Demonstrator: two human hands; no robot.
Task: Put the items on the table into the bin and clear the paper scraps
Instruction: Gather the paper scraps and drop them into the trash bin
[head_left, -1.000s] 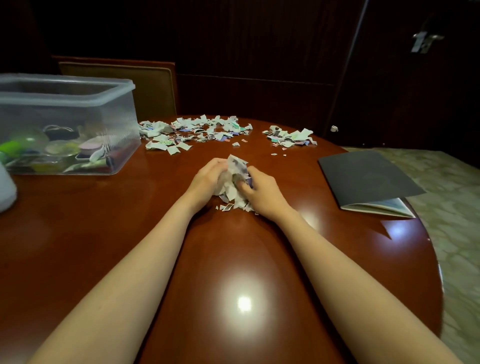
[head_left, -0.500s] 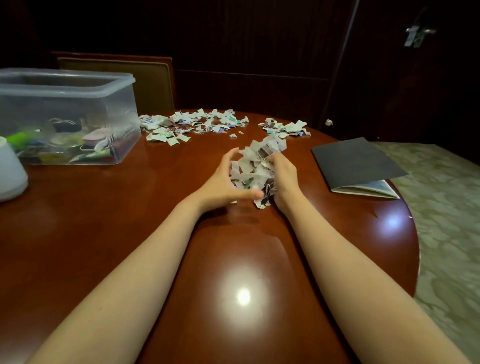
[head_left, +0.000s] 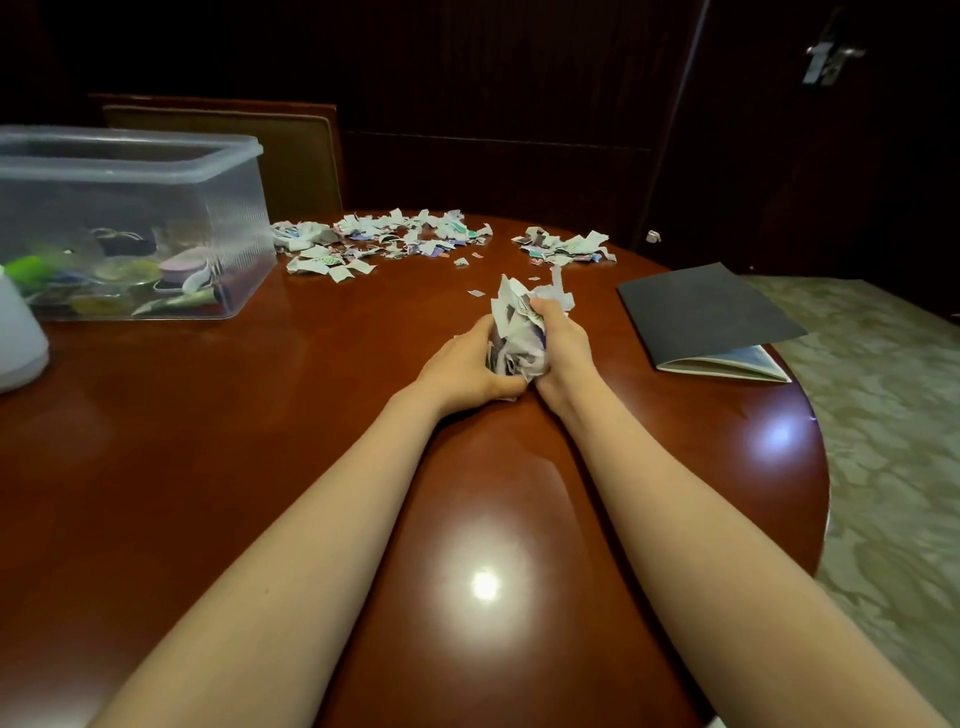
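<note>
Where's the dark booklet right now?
Head view: the dark booklet lies flat near the right edge of the table, just right of the right hand gripping the scrap wad.

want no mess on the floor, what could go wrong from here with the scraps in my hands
The wad of scraps is only squeezed between the left hand and right hand; loose ends sticking out on top may drop on the way to the bin. The far piles lie near the table edge, so sweeping them could push bits off.
</note>
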